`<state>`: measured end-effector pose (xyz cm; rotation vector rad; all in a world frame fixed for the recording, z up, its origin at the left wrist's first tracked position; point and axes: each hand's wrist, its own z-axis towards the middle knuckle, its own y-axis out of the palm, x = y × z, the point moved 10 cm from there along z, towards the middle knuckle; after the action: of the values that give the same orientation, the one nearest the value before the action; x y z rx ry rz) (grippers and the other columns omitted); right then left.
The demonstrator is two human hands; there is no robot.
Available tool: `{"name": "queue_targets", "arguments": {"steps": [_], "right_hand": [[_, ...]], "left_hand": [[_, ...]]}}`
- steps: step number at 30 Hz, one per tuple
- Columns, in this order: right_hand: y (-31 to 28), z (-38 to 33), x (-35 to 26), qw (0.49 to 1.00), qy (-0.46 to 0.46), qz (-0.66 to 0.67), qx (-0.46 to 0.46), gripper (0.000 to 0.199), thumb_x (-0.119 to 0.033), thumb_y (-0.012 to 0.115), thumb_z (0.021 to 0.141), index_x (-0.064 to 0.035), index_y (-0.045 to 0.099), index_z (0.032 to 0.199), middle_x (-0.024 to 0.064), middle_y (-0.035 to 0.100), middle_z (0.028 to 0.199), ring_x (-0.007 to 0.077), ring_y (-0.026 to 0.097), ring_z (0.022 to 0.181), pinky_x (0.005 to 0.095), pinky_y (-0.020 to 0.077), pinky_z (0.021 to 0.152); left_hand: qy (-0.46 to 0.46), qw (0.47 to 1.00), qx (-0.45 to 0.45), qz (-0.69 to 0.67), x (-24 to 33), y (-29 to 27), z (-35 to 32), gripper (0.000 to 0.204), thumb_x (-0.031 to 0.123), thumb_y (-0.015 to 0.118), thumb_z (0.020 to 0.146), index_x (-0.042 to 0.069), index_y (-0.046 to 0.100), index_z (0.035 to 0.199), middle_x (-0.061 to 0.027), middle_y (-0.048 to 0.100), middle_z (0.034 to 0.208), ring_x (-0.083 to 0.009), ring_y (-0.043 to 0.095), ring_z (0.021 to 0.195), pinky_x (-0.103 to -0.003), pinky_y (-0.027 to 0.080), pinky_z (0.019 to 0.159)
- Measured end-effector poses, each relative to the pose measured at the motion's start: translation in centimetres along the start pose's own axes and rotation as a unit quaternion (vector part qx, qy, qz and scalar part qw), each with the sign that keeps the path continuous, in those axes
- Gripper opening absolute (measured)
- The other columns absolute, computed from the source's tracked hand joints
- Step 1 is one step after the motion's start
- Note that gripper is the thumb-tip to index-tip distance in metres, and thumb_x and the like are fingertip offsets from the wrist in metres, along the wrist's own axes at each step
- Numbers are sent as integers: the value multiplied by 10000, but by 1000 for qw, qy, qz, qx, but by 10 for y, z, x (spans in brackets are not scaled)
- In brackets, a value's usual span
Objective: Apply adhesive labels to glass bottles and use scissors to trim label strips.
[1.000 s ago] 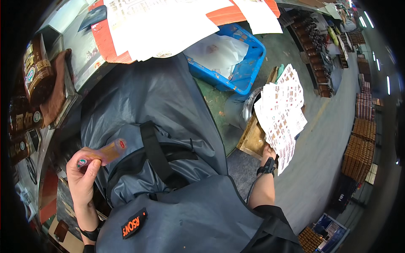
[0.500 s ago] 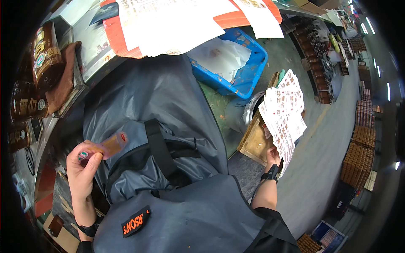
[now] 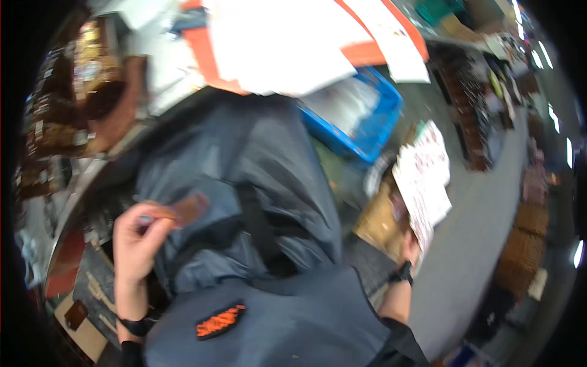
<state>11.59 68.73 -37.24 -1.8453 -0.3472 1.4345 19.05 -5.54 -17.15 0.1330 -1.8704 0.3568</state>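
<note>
Between the thumb and fingers of my left hand [image 3: 137, 235] is a small see-through label [image 3: 192, 209], brownish and blurred. It is held above the lap of my dark grey apron [image 3: 229, 153]. My right hand [image 3: 411, 246] reaches out to the right and grips the lower end of a fanned sheaf of white printed sheets [image 3: 426, 174]. These sheets stand beside and partly over a wooden box [image 3: 378, 214], hiding some of its right side. The fingers of my right hand are partly hidden by the paper.
A work table on the far side carries an orange board [image 3: 361, 54] under large white sheets [image 3: 275, 46]. Below its edge sits a blue crate [image 3: 391, 116] with white paper inside. Glossy brown jars [image 3: 98, 67] crowd the left. Stacked brown goods [image 3: 526, 238] line the far right.
The whole view has shifted, so everything sits further right and lower, and it is now blurred. Both hands keep their hold on the label and the sheets.
</note>
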Motion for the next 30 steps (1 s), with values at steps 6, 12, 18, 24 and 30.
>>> {"name": "queue_targets", "arguments": {"steps": [6, 12, 18, 24, 30], "right_hand": [[-26, 27, 54, 984, -42, 170, -9, 515, -138, 595, 915, 71, 430, 1356, 178, 474, 1390, 235, 473, 1253, 329, 346, 1095], [155, 66, -35, 963, -68, 224, -137, 504, -153, 589, 919, 64, 440, 1349, 171, 486, 1373, 232, 480, 1239, 328, 355, 1080], [216, 93, -99, 946, -102, 228, -209, 492, -171, 581, 925, 56, 450, 1342, 164, 499, 1352, 229, 489, 1223, 326, 365, 1063], [255, 115, -167, 930, -136, 230, -251, 481, -189, 574, 931, 47, 461, 1334, 156, 513, 1330, 225, 498, 1206, 324, 376, 1046], [277, 129, -220, 920, -161, 227, -276, 470, -207, 566, 936, 39, 472, 1326, 148, 527, 1309, 222, 507, 1189, 323, 386, 1028]], "left_hand": [[25, 998, -48, -25, 10, -4, -4, 78, 82, 666, 880, 24, 665, 931, 20, 643, 812, -35, 545, 733, -204, 448, 658], [-15, 997, -63, -51, -7, 3, -3, 99, 80, 648, 900, 5, 668, 963, -27, 674, 891, -52, 583, 812, -219, 467, 719], [1, 997, -63, -46, -1, 5, -10, 123, 108, 649, 907, 19, 669, 989, -23, 680, 931, -48, 576, 836, -214, 461, 745], [9, 996, -50, -67, -4, 3, -14, 144, 145, 646, 916, 22, 662, 988, 8, 657, 878, -29, 531, 777, -204, 440, 703], [12, 998, -50, -48, -3, 2, -14, 166, 157, 651, 912, 31, 672, 1019, 33, 669, 864, -13, 496, 716, -186, 415, 643]]}}
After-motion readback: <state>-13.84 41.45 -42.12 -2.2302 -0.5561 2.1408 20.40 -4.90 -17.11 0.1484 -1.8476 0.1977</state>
